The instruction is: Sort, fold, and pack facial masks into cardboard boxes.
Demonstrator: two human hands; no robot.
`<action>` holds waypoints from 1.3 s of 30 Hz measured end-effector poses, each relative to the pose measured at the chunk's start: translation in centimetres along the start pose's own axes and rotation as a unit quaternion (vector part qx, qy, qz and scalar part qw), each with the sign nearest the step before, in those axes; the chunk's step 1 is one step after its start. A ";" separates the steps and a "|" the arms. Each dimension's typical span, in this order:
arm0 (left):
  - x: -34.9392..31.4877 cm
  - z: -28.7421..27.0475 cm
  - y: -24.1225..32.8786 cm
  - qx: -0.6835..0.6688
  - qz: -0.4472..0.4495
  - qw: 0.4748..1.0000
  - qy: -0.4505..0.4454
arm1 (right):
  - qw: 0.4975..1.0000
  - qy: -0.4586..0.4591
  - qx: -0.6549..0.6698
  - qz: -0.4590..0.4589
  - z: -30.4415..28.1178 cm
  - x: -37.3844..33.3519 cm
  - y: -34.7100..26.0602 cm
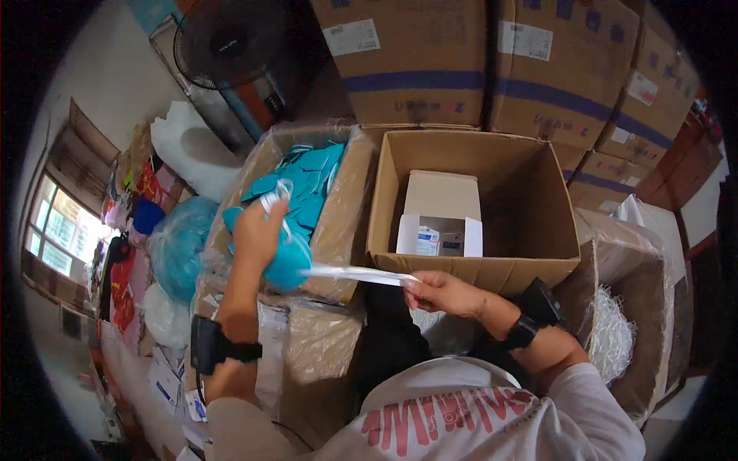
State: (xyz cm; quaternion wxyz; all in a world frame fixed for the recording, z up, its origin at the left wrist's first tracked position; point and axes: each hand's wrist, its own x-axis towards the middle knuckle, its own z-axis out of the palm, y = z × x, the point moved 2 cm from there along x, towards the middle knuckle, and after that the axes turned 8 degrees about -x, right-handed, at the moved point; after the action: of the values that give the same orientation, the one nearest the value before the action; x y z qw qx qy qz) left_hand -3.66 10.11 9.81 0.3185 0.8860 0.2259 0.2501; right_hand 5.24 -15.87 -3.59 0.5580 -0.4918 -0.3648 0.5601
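Observation:
My left hand (257,230) is closed at the top of a teal cup-shaped face mask (288,263), with thin white loops (283,192) showing by its fingers. From the mask's lower right side, white straps (357,273) run taut to my right hand (450,294), which pinches their far end. Behind the left hand stands a plastic-lined carton (338,253) heaped with more teal masks (311,173). To its right is a larger open carton (473,269) holding a small white box (442,196) with its flaps open.
At the right, an open carton (653,384) holds a bundle of white strands (613,338). Tall sealed cartons (415,54) are stacked at the back, near a black fan (223,46). A filled teal-tinted plastic bag (183,246) lies at the left.

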 end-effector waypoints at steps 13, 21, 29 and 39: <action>-12.5 12.4 0.0 -0.390 -0.135 0.802 -0.431 | 0.844 -0.001 -0.533 -0.055 -0.6 -2.2 -5.6; -11.3 13.9 0.9 0.030 0.154 0.957 -0.244 | 0.856 0.058 -0.514 0.027 1.2 -1.9 -1.9; -15.4 13.5 3.7 -0.002 0.175 0.834 -0.522 | 0.914 -0.235 -0.320 0.086 0.8 -8.9 -2.8; -12.4 11.4 -4.3 0.103 -0.079 0.859 -0.495 | 0.917 0.130 0.076 0.371 -5.6 -19.4 1.0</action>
State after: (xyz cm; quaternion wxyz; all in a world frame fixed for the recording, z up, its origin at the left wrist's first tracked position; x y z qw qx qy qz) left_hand -7.63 0.98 -4.47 0.3145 0.8997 0.1321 -0.2724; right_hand 8.31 -35.87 -3.12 0.3884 -0.6165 -0.0373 0.6839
